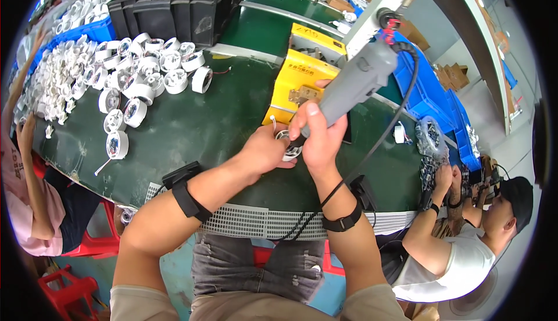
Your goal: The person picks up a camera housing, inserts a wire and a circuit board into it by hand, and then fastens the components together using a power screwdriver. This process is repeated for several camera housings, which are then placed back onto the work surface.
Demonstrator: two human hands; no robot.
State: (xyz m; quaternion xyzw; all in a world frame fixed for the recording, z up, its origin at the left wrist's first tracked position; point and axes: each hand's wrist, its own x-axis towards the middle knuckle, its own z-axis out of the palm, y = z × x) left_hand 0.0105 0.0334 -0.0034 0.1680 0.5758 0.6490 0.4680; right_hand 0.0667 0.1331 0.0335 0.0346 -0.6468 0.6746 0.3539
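My left hand [263, 151] steadies a small white round housing [290, 154] low over the green bench, its fingers closed round the rim. A short white lead with a plug [274, 121] stands up beside it. My right hand [321, 138] is wrapped round the lower part of a grey electric screwdriver [359, 78], which leans up to the right. The screwdriver's dark nose points down into the housing; its tip is hidden by my fingers. Just beyond both hands stands a yellow metal box [295, 77] with a metal latch plate on its front.
Many white round housings [135, 112] lie heaped at the left, beside small white plastic parts [58, 82]. Behind them is a black crate [174, 15]. The screwdriver's black cable [401, 103] hangs across my right forearm. Blue bins [427, 91] line the right. People sit at both sides.
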